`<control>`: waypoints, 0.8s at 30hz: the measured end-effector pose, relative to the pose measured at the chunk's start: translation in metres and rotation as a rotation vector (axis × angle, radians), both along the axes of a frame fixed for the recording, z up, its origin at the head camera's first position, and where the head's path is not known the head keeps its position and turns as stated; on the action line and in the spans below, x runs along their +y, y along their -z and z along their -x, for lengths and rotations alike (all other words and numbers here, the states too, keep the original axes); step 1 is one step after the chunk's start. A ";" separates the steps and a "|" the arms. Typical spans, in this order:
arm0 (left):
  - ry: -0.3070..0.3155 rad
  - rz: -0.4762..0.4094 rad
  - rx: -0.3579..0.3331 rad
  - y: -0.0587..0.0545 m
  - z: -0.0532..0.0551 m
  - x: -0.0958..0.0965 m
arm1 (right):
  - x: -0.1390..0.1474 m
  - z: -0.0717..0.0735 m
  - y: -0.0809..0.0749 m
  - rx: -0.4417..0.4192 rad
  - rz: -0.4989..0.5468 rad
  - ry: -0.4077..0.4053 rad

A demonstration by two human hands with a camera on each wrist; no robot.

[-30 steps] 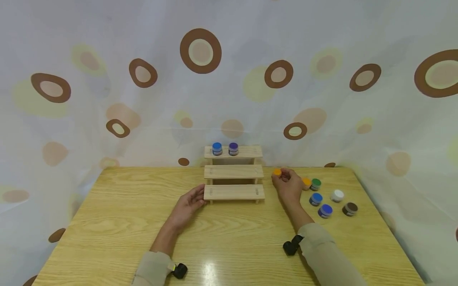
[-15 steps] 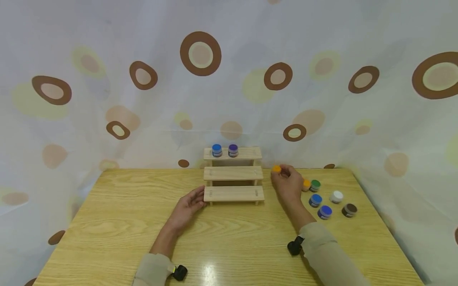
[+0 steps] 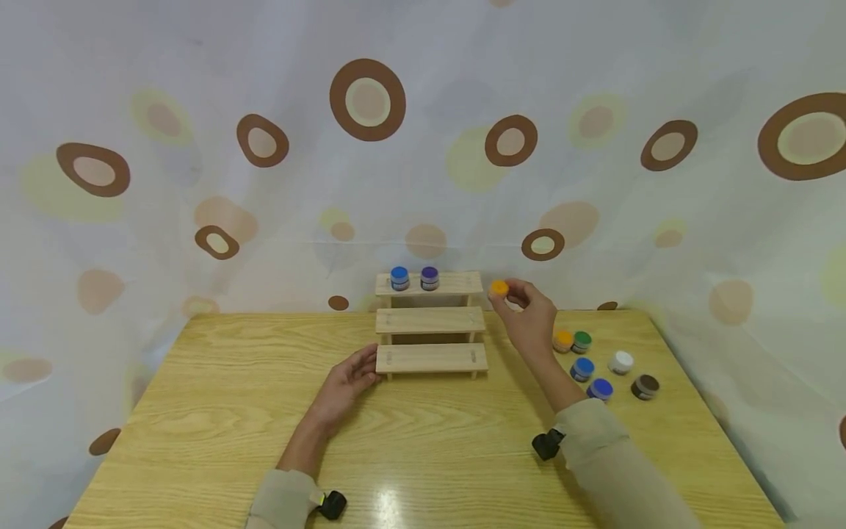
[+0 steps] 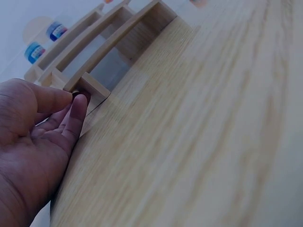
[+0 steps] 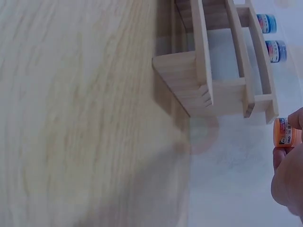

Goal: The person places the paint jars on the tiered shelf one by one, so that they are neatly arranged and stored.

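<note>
My right hand (image 3: 532, 319) pinches a small paint jar with an orange lid (image 3: 499, 289) between thumb and fingers. The jar is raised just right of the top step of a three-step wooden rack (image 3: 431, 358); its printed label shows in the right wrist view. A light blue paint jar (image 3: 399, 278) and a purple one (image 3: 429, 278) stand on that top step, towards its left. My left hand (image 3: 344, 382) holds the left end of the bottom step, thumb and fingertips at its corner and leg, seen closer in the left wrist view.
On the table's right side stand several more paint jars: orange (image 3: 563, 342), green (image 3: 581, 342), blue (image 3: 582, 369), darker blue (image 3: 600, 390), white (image 3: 621, 362) and brown (image 3: 645, 387). A patterned curtain (image 3: 297, 206) hangs behind the wooden table (image 3: 218, 411).
My right hand has lifted the orange jar and carried it leftward, up to about top-step height beside the rack. The left hand has stayed at the rack's lower left end.
</note>
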State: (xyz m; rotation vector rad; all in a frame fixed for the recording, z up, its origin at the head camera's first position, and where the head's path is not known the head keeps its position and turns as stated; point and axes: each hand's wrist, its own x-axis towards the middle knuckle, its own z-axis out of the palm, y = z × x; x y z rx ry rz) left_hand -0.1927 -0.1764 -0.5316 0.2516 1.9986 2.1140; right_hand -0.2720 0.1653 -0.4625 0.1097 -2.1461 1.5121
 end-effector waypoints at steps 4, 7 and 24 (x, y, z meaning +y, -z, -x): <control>0.011 0.007 0.004 0.001 0.001 0.000 | -0.006 0.002 -0.006 0.010 0.000 -0.008; 0.016 0.009 0.003 0.001 0.002 0.000 | -0.010 0.004 -0.010 0.024 -0.015 -0.021; 0.011 0.001 0.006 0.000 0.000 -0.001 | -0.034 0.019 -0.023 -0.041 -0.029 -0.156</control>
